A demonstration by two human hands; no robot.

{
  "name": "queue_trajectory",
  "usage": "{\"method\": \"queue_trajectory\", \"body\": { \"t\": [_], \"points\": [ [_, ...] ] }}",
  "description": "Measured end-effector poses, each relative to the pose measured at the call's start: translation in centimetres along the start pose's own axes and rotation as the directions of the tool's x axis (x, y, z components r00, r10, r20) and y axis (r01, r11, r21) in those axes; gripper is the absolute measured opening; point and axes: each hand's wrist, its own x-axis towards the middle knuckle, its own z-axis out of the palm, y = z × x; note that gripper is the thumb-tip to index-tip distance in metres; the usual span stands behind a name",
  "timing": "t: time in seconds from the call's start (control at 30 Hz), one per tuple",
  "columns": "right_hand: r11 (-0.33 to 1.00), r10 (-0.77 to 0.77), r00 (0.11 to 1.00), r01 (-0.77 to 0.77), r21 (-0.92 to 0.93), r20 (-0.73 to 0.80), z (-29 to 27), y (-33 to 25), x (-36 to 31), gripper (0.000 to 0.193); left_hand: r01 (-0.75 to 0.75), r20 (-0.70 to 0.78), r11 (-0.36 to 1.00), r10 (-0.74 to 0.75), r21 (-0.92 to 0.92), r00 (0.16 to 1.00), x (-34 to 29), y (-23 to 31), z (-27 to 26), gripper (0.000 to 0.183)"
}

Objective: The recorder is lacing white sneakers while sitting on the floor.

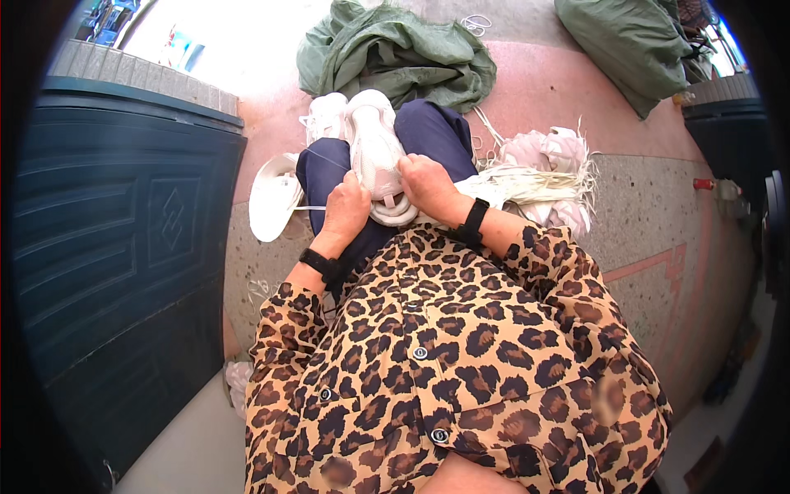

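A white sneaker (375, 136) rests between my knees, toe away from me and heel opening close to my body. My left hand (346, 206) is closed at its left side, near the opening. On the other side, my right hand (429, 189) is closed with its fingers against the upper. What the fingers pinch is too small to make out. A thin pale strand crosses above my left knee. Another white sneaker (327, 117) lies just beyond that knee. Left of my leg sits a rounded white piece (274, 198), with a white cord trailing toward my left wrist.
At right, a bundle of cream-white laces (535, 186) lies among pale pink shoes (527, 150). A crumpled green sack (395, 53) is ahead, and a full green sack (624, 49) stands far right. A dark blue panelled door (132, 222) borders the left.
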Motion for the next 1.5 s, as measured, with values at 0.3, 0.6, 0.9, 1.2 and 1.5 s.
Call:
{"method": "queue_trajectory", "body": {
  "t": [0.3,0.6,0.9,1.2,1.5],
  "points": [
    [0.947,0.166,0.983,-0.135,0.292,-0.081,-7.0,4.1,-1.9,0.013,-0.210,0.023,0.978,0.210,0.017,0.978,-0.5,3.6,-3.0,0.014],
    [0.979,0.033,0.999,-0.032,0.202,0.001,-7.4,4.1,-4.9,0.011,-0.279,0.285,0.958,0.285,-0.062,0.915,1.2,7.5,2.9,0.012],
    [0.986,-0.135,0.991,0.134,0.096,0.005,-6.8,3.3,-3.6,0.009,0.538,0.714,0.654,0.005,-0.532,0.700,2.1,6.3,0.3,0.009],
    [0.894,0.000,0.985,0.076,0.441,-0.170,-13.1,1.0,2.0,0.016,0.303,0.406,0.351,0.268,-0.886,0.874,4.8,10.7,-8.0,0.030],
    [0.992,-0.115,0.956,0.094,-0.089,-0.270,-15.1,2.9,3.1,0.005,0.472,0.599,0.654,-0.036,-0.591,0.800,3.7,4.7,-11.7,0.021]
  ]
}}
